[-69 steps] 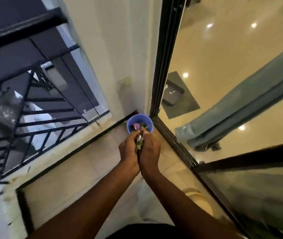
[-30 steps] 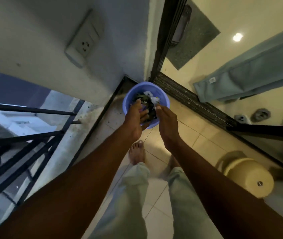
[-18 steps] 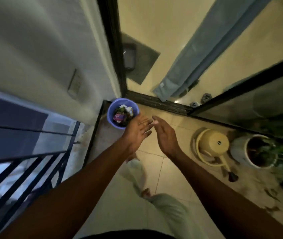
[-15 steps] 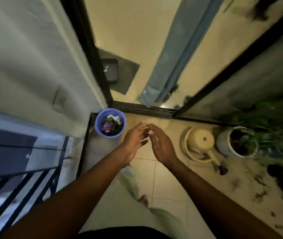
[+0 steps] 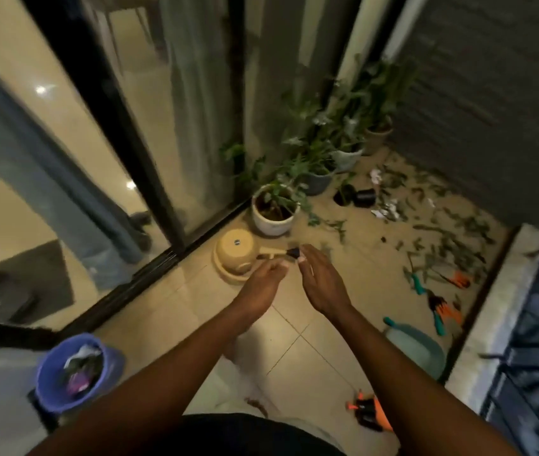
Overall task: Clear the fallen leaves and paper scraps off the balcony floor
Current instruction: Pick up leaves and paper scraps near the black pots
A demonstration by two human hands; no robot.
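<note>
Fallen leaves lie scattered over the far right of the tiled balcony floor, with white paper scraps among them. A blue bucket holding leaves and scraps stands at the lower left by the wall. My left hand and my right hand hang side by side in front of me, palms facing each other, fingers apart, with nothing in them. They are well short of the leaves and far from the bucket.
A yellow watering can lies by the sliding glass door. Potted plants line the door and far wall. Garden tools with orange and teal handles, a teal dustpan and an orange-black object lie on the floor. The railing is at right.
My hands dropped their load into the blue bucket and came away open. The view has swung right, from the bucket corner toward the plants and the littered far end of the balcony.
</note>
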